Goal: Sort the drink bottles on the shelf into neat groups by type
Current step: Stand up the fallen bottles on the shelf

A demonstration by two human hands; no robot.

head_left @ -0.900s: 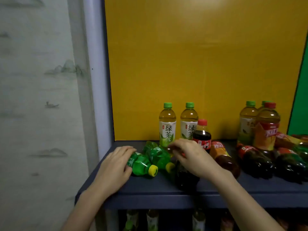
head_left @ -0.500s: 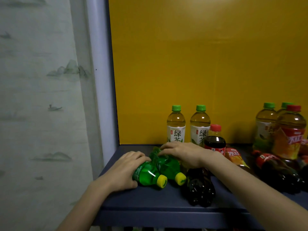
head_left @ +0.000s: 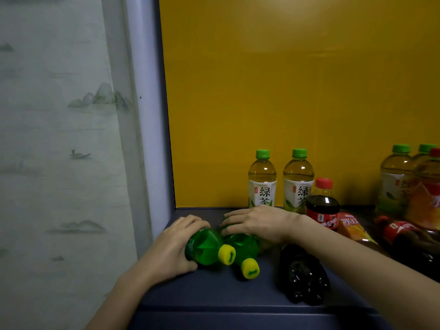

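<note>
Two green soda bottles with yellow caps lie side by side on the dark blue shelf point(head_left: 238, 296), caps toward me. My left hand point(head_left: 171, 244) grips the left green bottle point(head_left: 204, 248) around its body. My right hand point(head_left: 257, 222) lies over the right green bottle point(head_left: 245, 248), fingers curled on its far end. Two green tea bottles point(head_left: 262, 179) point(head_left: 298, 179) stand upright at the back. A small cola bottle point(head_left: 322, 206) stands just right of them.
A dark cola bottle point(head_left: 302, 275) lies on its side under my right forearm. More tea, iced-tea and cola bottles point(head_left: 395, 182) stand or lie at the far right. A yellow back panel point(head_left: 285, 91) and a pale side post point(head_left: 145, 139) bound the shelf's left corner.
The view has shifted closer and leftward. My right hand has slid left onto the second green bottle, and both green bottles have turned slightly so their caps point toward me.
</note>
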